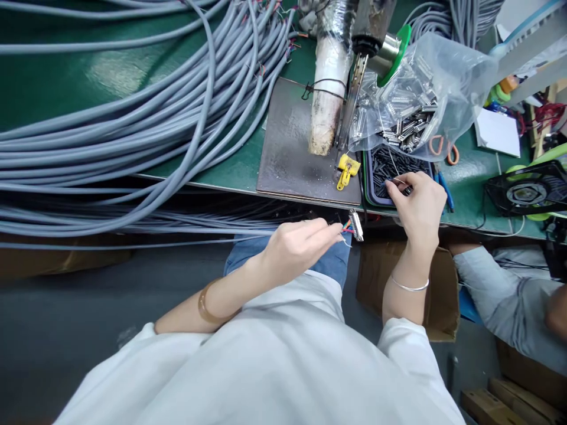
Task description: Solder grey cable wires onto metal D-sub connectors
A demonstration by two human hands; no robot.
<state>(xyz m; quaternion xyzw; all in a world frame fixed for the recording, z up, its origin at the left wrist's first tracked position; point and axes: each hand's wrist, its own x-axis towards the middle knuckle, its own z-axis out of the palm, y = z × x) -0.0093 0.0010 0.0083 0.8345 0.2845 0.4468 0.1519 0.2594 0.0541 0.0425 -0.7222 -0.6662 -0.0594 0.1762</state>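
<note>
Just off the bench's front edge, a worker's left hand is closed on coloured wires behind a seemingly part-wired metal connector, the right hand, fingers bunched, grip unclear, over a tray of black pieces, with grey cables beyond, apparently still unfitted.

White top with elbow-length sleeves, blue jeans, brown bangle on the left, thin silver bangle on the right
</note>
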